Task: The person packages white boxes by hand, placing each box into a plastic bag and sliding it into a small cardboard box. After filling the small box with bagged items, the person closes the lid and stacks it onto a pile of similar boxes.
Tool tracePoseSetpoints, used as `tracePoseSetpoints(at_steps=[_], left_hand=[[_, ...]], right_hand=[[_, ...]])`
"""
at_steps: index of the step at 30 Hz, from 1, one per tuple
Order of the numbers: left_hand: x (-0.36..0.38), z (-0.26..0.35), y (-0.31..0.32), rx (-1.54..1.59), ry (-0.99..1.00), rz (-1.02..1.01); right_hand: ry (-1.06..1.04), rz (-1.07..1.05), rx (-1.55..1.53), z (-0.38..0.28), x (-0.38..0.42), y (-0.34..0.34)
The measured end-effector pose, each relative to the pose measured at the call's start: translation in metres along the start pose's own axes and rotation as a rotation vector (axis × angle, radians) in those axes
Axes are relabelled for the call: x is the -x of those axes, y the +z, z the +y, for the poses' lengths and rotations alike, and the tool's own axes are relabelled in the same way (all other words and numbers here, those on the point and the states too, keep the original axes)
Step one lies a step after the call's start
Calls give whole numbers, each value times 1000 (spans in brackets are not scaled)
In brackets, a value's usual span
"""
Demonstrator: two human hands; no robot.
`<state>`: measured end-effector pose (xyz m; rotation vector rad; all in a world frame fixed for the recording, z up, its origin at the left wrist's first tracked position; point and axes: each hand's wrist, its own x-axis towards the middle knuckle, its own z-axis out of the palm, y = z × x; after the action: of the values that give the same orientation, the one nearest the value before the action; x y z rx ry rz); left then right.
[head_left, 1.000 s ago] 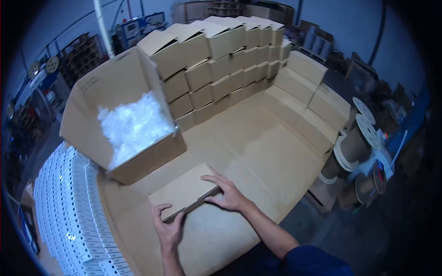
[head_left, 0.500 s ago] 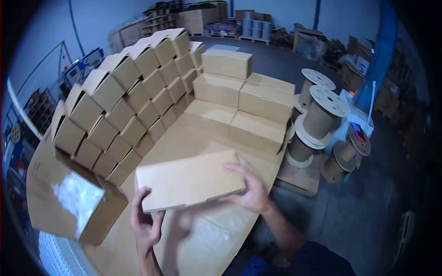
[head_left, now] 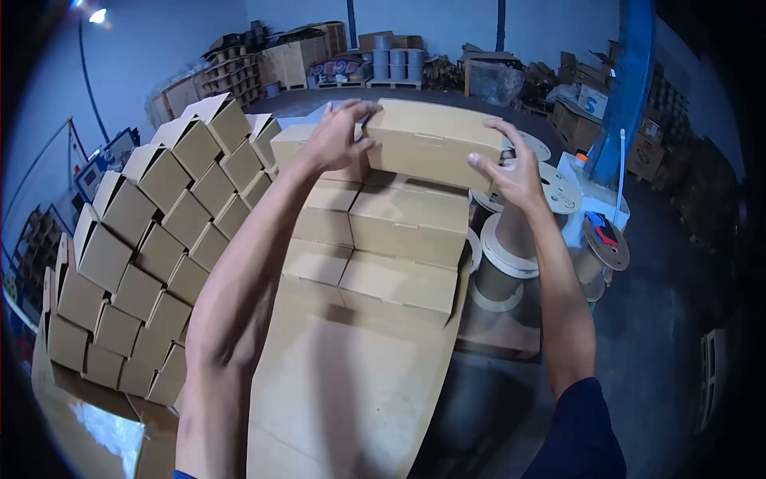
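A closed cardboard box (head_left: 435,152) is held level between my two hands over the right side of the box stack. My left hand (head_left: 343,137) grips its left end, fingers over the top edge. At the opposite end, my right hand (head_left: 515,169) has the thumb on the front face and the fingers around the far side. Just left of the held box sits another top box (head_left: 291,148), partly behind my left hand. Beneath are stepped rows of closed boxes, among them a middle-row box (head_left: 407,227) and a bottom-row box (head_left: 396,287).
Open-flapped boxes (head_left: 163,231) are piled in a leaning wall on the left. A cardboard sheet (head_left: 343,391) covers the surface before me. Cable spools (head_left: 511,239) stand close on the right, beside a blue post (head_left: 626,88). Pallets and drums (head_left: 391,64) line the back.
Both hands have carried the box forward and up, from above the cardboard sheet to the top of the stack. The view has shifted, with my arms now stretched out.
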<state>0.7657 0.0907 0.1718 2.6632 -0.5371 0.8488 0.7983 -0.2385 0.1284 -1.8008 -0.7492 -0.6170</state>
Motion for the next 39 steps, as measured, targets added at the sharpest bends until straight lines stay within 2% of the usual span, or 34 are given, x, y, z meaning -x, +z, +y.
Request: tracePoseSetpoints(at_steps=[2,4,6,7,8,9,10,11,14,15,18,19,22,24,25,26,28,30,32,34,36,39], left_hand=[[-14,-19,17,9,-28,-58],[-21,-32,27,120,-46,-81],[-19,-40,36,58,-48,-59],[-18,-43,39,38,-45,-63],[-15,-45,41,18,-45,-68],[-10,-51,44,2,-91,-165],[-6,-53,47,9,-80,-184],[-6,-57,49,14,-70,-193],[1,-58,52,-37,56,-145],[1,-60,54,-19,71,-141],[1,-65,56,-51,138,-122],[1,-66,58,-73,164,-114],[3,-66,63,-83,180,-75],[1,-67,61,-172,159,-135],[-1,-69,62,-194,139,-182],[-3,-68,63,-214,117,-232],[9,-32,42,-154,-44,-297],[37,-23,28,-91,-2,-213],[87,-2,4,-102,-42,8],[148,32,-52,-111,-152,167],[203,54,-105,-242,-318,304],[279,69,-201,-577,-460,481]], right_hand=[[51,-26,3,27,-10,11],[12,-26,-17,45,-12,21],[-12,-37,-133,58,-12,28],[-102,-35,-80,64,-15,31],[-33,-68,-77,68,-13,33],[30,-103,-74,63,-13,32],[103,-134,-65,60,-8,31],[12,-126,-118,76,-11,35],[48,-186,-95,82,-15,26],[149,-241,-115,79,-17,21],[33,-225,-46,87,-21,24],[65,-230,-56,87,-21,23],[-22,-198,-33,89,-17,25],[-1,-237,-156,87,-16,27],[62,-223,-110,88,-17,26],[24,-217,-118,82,-18,26],[-11,-278,-34,69,-20,17],[64,-330,114,51,-21,8],[-67,-240,333,42,-20,5],[-170,30,483,15,-22,29],[-209,-113,283,-57,-20,61],[-306,-374,-44,-171,6,140]])
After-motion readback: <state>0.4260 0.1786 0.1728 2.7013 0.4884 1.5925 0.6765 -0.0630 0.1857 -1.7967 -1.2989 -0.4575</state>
